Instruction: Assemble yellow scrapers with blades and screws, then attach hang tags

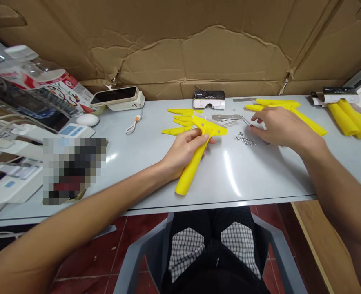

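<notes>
My left hand (186, 149) is wrapped round the handle of a yellow scraper (195, 157), its wide head pointing away from me. Two screws show in that head, and a metal blade edge lies along its far side. My right hand (275, 125) is closed on what looks like a screwdriver (246, 121); only its thin metal shaft shows clearly, the handle being mostly hidden. Just left of those fingers lies a loose pile of small screws or nuts (244, 139). Flat metal blades (228, 117) lie behind the pile. Several yellow plastic pieces (180, 130) lie beyond my left hand.
More yellow pieces (309, 121) lie at the back right, near yellow handles (346, 118). A small black-and-white box (209, 100) stands against the cardboard (199, 57). Leftward are a phone (116, 96), a white mouse (88, 119), a bottle (30, 67) and power strips with cables (18, 179).
</notes>
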Tool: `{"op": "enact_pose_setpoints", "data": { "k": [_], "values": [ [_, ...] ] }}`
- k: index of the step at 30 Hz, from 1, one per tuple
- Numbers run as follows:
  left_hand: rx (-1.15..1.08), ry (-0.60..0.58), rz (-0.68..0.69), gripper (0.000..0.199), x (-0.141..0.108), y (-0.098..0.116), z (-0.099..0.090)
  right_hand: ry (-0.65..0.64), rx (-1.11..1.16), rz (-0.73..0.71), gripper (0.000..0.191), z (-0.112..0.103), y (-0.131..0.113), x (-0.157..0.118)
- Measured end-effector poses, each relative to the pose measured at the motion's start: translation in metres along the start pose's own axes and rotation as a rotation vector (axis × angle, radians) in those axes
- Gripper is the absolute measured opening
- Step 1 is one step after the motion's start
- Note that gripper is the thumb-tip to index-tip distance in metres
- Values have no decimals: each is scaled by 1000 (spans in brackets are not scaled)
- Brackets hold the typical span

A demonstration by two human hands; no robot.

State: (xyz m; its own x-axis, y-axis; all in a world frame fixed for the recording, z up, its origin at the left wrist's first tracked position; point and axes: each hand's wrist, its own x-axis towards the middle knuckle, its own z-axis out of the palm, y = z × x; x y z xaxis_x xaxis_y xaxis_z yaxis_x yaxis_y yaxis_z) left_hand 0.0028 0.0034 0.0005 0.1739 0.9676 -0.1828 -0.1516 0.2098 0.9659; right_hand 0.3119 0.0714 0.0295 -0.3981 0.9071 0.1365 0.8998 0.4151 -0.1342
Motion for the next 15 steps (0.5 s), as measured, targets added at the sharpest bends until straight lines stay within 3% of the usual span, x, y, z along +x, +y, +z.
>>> {"op": "enact_pose_setpoints", "data": {
  "k": [2, 5, 10, 15],
  "values": [
    [-38, 12, 15, 17, 1, -1, 0, 73, -10, -14, 43, -6, -18, -4],
    [-111, -10, 57, 15, 3, -3, -2, 137, 148, -75, 32, -13, -52, -12],
    [-223, -77, 73, 19, 9, -6, -5, -69, 482, -197, 29, -5, -91, -24],
    [-199, -79, 69, 25, 10, -8, -9, -225, 676, -193, 35, 6, -101, -27]
  ]
}}
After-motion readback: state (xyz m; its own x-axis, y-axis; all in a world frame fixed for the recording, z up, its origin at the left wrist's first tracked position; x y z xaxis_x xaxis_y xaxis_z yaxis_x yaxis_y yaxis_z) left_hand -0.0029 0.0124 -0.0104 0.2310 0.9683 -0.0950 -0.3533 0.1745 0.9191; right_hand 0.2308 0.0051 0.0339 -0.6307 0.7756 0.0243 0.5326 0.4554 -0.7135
